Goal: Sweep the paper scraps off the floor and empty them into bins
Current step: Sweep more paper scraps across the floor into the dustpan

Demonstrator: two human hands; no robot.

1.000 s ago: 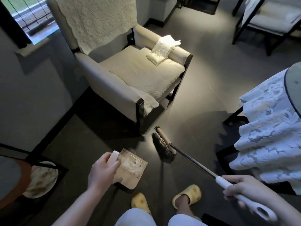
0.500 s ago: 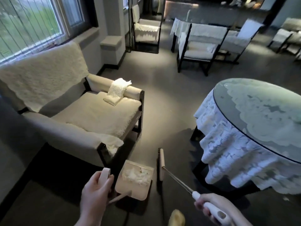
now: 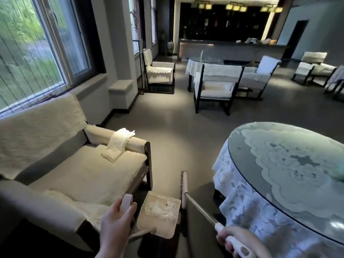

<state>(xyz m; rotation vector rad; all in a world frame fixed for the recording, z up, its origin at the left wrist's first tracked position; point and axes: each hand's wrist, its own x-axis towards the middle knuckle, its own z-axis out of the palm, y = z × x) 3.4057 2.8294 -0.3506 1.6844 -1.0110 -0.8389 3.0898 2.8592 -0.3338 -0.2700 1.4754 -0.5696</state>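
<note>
Head view: left hand (image 3: 116, 222) wrapped around the white grip of the dustpan (image 3: 160, 216), pan held level above the floor, low in frame. Paper scraps (image 3: 160, 209) piled inside the pan, white, crumpled. Right hand (image 3: 236, 239) closed on the white handle of the broom (image 3: 197, 205); metal shaft runs up-left to the brush head, which sits just right of the pan's rim. Armchair (image 3: 78, 164) left of the pan, folded lace cloth (image 3: 119, 144) draped over its armrest. Round counter (image 3: 290, 172) with lace cover to the right. Grey floor (image 3: 176, 131) runs ahead towards further chairs.
</note>
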